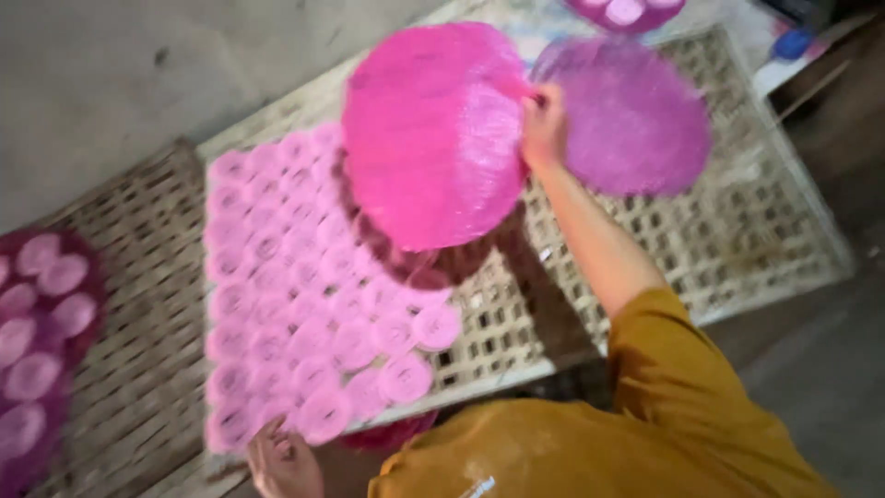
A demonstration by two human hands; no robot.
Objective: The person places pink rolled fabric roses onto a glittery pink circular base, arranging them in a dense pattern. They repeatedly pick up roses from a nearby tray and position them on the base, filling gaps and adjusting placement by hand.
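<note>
My right hand grips the rim of a round bright pink woven tray and holds it tilted above a bamboo lattice rack. Just right of that hand, a second round tray, purplish pink, lies on the rack. Several pale pink round discs lie in rows on the rack's left part, below the lifted tray. My left hand is at the rack's near edge, beside the closest discs; blur hides whether it grips anything. My sleeve is mustard yellow.
A dark pink tray filled with pink discs sits at the far left on another lattice rack. Another tray with discs shows at the top edge. A blue object lies at the top right. Grey floor surrounds the racks.
</note>
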